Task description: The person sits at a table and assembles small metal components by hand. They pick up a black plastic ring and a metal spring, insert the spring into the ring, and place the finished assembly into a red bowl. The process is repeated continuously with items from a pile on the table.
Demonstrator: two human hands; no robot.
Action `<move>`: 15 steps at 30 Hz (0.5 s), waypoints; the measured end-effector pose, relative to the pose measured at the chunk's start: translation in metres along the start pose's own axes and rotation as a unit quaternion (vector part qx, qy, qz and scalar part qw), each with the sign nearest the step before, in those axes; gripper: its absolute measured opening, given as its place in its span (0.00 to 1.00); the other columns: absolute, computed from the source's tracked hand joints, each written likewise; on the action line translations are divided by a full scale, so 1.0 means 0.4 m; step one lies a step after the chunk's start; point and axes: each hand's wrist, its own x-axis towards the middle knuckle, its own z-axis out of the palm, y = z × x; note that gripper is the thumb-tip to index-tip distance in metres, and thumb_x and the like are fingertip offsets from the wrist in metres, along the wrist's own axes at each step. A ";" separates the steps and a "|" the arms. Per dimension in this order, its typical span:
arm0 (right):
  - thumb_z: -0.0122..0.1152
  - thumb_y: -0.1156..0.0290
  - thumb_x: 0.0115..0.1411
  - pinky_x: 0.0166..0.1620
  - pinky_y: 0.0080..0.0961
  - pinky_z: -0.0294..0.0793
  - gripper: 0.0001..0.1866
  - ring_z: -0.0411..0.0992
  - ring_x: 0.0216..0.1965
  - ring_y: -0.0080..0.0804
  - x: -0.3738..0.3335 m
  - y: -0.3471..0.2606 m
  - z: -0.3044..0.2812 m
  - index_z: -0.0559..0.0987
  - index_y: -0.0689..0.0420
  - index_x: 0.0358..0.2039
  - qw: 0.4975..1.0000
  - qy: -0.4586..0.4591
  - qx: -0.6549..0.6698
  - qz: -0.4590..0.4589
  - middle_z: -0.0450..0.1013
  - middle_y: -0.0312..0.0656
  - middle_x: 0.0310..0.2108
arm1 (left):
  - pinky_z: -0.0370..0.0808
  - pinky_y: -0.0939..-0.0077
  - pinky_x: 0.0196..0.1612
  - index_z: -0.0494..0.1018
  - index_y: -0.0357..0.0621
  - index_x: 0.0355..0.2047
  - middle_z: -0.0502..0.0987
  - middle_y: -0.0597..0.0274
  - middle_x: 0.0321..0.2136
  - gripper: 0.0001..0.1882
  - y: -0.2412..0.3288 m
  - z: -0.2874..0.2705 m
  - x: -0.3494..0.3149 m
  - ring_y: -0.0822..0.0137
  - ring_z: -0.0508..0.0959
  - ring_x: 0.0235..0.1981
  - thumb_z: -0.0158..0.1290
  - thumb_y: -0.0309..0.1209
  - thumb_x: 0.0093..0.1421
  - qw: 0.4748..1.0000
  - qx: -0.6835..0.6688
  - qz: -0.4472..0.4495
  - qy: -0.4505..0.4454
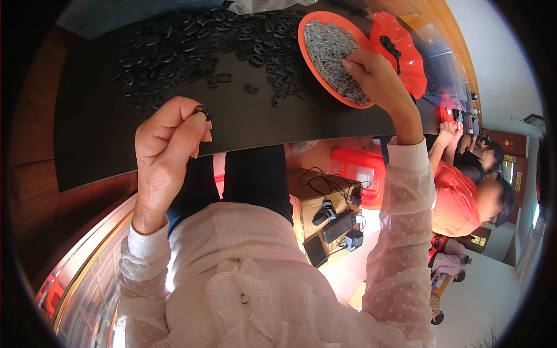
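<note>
Near the table's front edge, my left hand (163, 139) pinches a small black plastic piece (202, 110) between thumb and forefinger. The piece is rounded and partly covered by the fingertips. My right hand (383, 78) reaches over an orange bowl (303, 45), its fingertips drawn together among many small silver metal pieces (328, 49), which look like little springs. Whatever those fingertips grip is hidden. Across the far left and middle of the dark table (232, 130) spreads a loose heap of black oval plastic pieces (174, 49), similar to the held one.
Right of the bowl stands a red wavy-rimmed dish (415, 64) with small dark bits. A clear plastic container (444, 64) lies beyond it. Below the table are a cardboard box (304, 185) bearing adapters and cables, and a red stool (377, 180). A co-worker in orange (455, 200) sits at right.
</note>
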 end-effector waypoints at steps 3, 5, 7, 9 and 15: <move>0.55 0.71 0.58 0.35 0.36 0.70 0.09 0.71 0.30 0.47 -0.004 -0.011 -0.007 0.75 0.65 0.32 1.000 0.007 0.015 0.005 0.72 0.52 0.27 | 0.60 0.87 0.22 0.73 0.37 0.28 0.71 0.70 0.19 0.06 0.000 0.000 0.000 0.84 0.64 0.18 0.47 0.24 0.61 1.000 0.004 0.004 -0.001; 0.55 0.73 0.59 0.37 0.27 0.70 0.09 0.71 0.29 0.35 -0.007 -0.015 -0.014 0.74 0.66 0.35 1.000 0.005 0.012 0.025 0.73 0.46 0.28 | 0.60 0.87 0.21 0.73 0.37 0.28 0.71 0.70 0.19 0.06 0.001 0.000 0.000 0.84 0.64 0.18 0.47 0.24 0.61 1.000 0.003 0.003 0.000; 0.54 0.73 0.59 0.37 0.28 0.70 0.09 0.72 0.29 0.35 -0.009 -0.004 -0.016 0.74 0.66 0.36 1.000 0.025 -0.010 0.010 0.72 0.47 0.27 | 0.60 0.88 0.21 0.73 0.37 0.28 0.71 0.70 0.20 0.06 0.001 0.000 0.000 0.84 0.64 0.18 0.47 0.24 0.61 1.000 0.002 0.003 0.001; 0.54 0.73 0.59 0.36 0.29 0.70 0.08 0.72 0.29 0.36 -0.009 0.007 -0.018 0.74 0.66 0.35 0.999 0.039 -0.029 0.004 0.72 0.47 0.26 | 0.60 0.88 0.21 0.73 0.37 0.28 0.71 0.70 0.20 0.06 -0.004 0.000 0.000 0.84 0.64 0.18 0.47 0.24 0.61 1.000 0.001 0.004 0.001; 0.54 0.73 0.58 0.34 0.29 0.69 0.09 0.71 0.27 0.37 -0.008 0.026 -0.006 0.74 0.66 0.35 0.993 0.067 -0.099 0.000 0.71 0.48 0.24 | 0.60 0.88 0.22 0.73 0.38 0.28 0.71 0.70 0.20 0.06 0.000 0.004 -0.005 0.84 0.64 0.18 0.47 0.24 0.61 1.000 -0.004 -0.001 0.005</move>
